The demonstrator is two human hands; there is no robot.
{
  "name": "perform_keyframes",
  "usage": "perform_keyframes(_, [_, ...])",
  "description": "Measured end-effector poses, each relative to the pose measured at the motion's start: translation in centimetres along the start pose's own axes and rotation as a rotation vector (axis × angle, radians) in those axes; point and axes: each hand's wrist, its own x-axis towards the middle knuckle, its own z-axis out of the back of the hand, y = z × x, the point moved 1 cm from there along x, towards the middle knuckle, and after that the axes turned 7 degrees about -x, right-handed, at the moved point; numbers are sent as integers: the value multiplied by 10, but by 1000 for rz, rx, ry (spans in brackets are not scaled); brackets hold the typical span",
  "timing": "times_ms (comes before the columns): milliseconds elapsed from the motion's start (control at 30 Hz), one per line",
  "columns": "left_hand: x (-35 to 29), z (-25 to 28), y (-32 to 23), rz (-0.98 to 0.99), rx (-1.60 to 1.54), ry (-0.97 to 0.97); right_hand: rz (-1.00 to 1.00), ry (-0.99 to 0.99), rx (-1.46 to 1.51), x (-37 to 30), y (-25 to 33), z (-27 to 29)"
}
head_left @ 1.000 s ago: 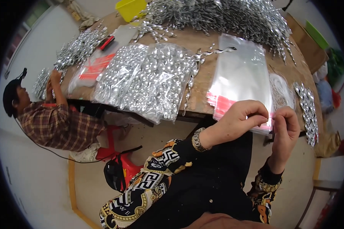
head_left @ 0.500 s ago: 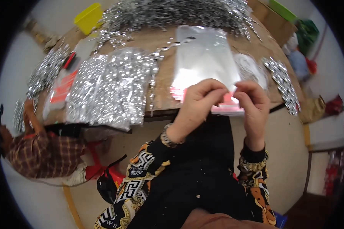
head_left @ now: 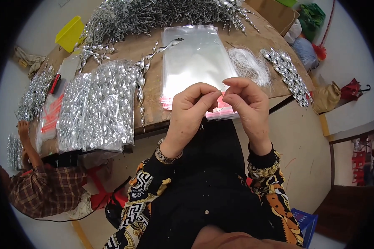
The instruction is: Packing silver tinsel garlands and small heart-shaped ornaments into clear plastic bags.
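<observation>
A single wide fisheye view looks from the wearer's head, through the left of two side-by-side cameras, steeply down and forward. It is upright. The black clothes [head_left: 205, 186] fill the bottom; the left hand [head_left: 187, 112] and right hand [head_left: 250, 106] come close to the lens, before the near edge of the worktop [head_left: 264, 43]. Its right edge curves toward the dark rim, and its far side lies farthest off.

Table [head_left: 151, 97]: bag stack [head_left: 197, 58] centrally, strip heap [head_left: 153, 18] behind it. Right of the stack: string coil [head_left: 251, 66], then strip bundle [head_left: 289, 79] at the table's right edge. Left of the stack: filled bags [head_left: 97, 108]; behind these, tub [head_left: 68, 35]. At the stack's near end: left hand [head_left: 188, 108], right hand [head_left: 252, 104].
</observation>
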Motion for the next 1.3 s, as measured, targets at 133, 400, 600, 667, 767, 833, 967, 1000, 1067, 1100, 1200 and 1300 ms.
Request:
perform_keyframes(133, [-1,0,1,-15,12,-6,-31,21,37,0,-1,2])
perform_keyframes(400, [-1,1,3,-146,182,57,-70,43,70,1,-2,2])
perform_keyframes(600, [-2,2,4,-277,297,81,-135,75,169,2,-9,8])
perform_keyframes(667, [-1,3,4,-297,322,77,-155,89,220,2,-12,10])
perform_keyframes(767, [-1,2,3,-297,356,95,-180,92,247,2,-13,11])
perform_keyframes(833, [-2,0,3,-303,365,91,-203,79,246,2,-14,11])
perform_keyframes(967, [-2,-1,3,-360,416,102,-206,68,231,2,-12,12])
perform_keyframes(1000, [-2,-2,3,-355,430,81,-207,72,227,2,-12,12])
perform_keyframes(1067, [-2,-2,4,-348,445,61,-209,75,223,3,-12,13])
perform_keyframes(1100, [-1,0,5,-396,520,80,-211,78,211,3,-12,13])
perform_keyframes(1200, [0,-1,3,-484,655,103,-217,83,189,2,-13,14])
perform_keyframes(1300, [1,-1,5,-556,733,103,-228,90,164,3,-12,15])
